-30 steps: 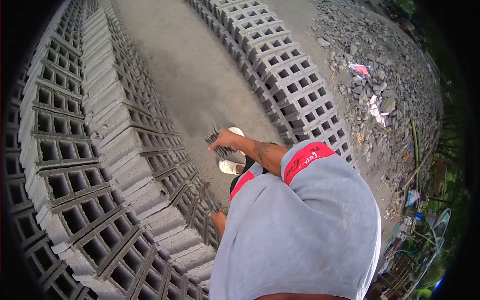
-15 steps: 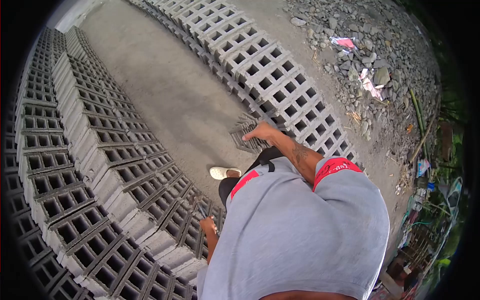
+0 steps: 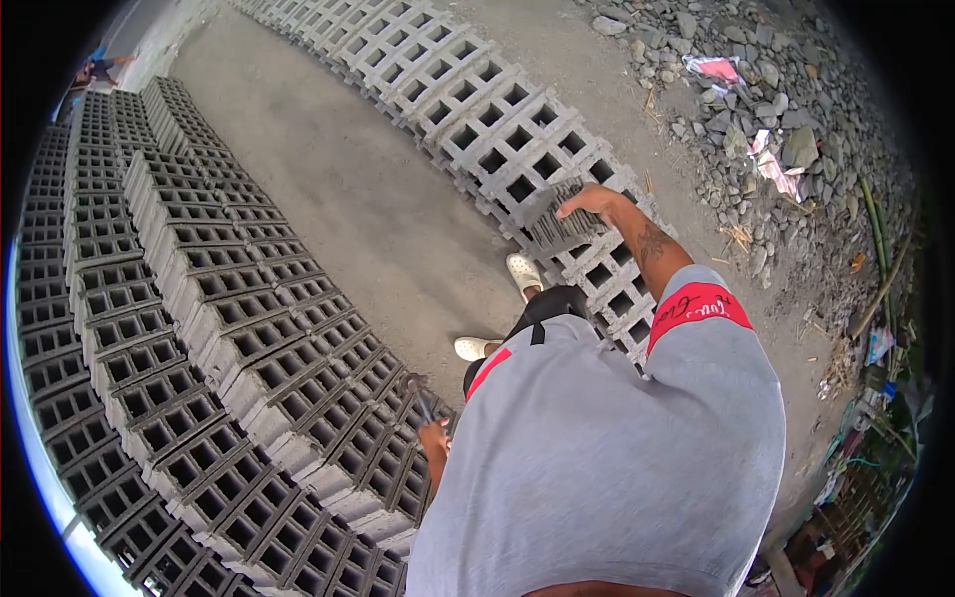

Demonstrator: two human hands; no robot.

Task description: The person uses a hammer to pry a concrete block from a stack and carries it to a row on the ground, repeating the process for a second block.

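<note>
The person is standing on a grey concrete floor (image 3: 368, 219) and is looking down over a grey shirt with red sleeve bands (image 3: 597, 468). The right hand (image 3: 589, 202) is reaching out to the upper right of the centre of the frame and is carrying a dark grey ribbed flat block (image 3: 552, 227) by its upper edge; the fingers are closing over that edge, and the block is hanging tilted just above the row of light grey hollow concrete blocks (image 3: 477, 109) that is running from the top centre down to the right of the person. I cannot tell if the block is touching this row.

The left hand (image 3: 434, 438) is showing low in the frame, left of the shirt, and it is gripping a thin dark tool (image 3: 420, 398) that is pointing upward in the picture. The fingers are wrapping around its lower end; what kind of tool it is, the picture is too small to tell.

Beside this hand a large stack of grey hollow blocks (image 3: 199, 328) is filling the left side of the frame. Two white clog shoes (image 3: 497, 308) are standing on the floor in the middle. Grey gravel with scraps of litter (image 3: 786, 129) is lying in the upper right.
</note>
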